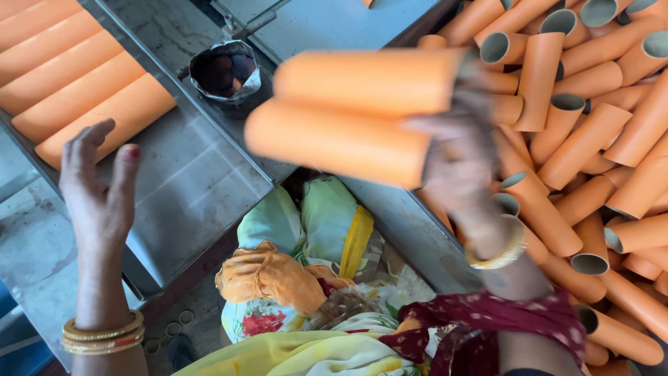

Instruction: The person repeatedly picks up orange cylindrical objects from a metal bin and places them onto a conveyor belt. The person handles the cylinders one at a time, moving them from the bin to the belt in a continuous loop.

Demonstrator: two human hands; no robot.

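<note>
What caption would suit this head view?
Right hand lifts two orange tubes from a pile; open left hand waits.

blurred right hand (456,163), blurred orange tubes (355,111)

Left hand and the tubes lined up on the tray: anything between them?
No. In the head view only bare grey tray separates the open left hand from the lined-up tubes.

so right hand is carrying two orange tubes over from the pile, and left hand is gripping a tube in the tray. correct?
Not quite. In the head view the left hand is open and holds nothing; it hovers just beside the orange tubes laid in the metal tray. The rest stands: the right hand carries two orange tubes, with the pile on that side.
</note>
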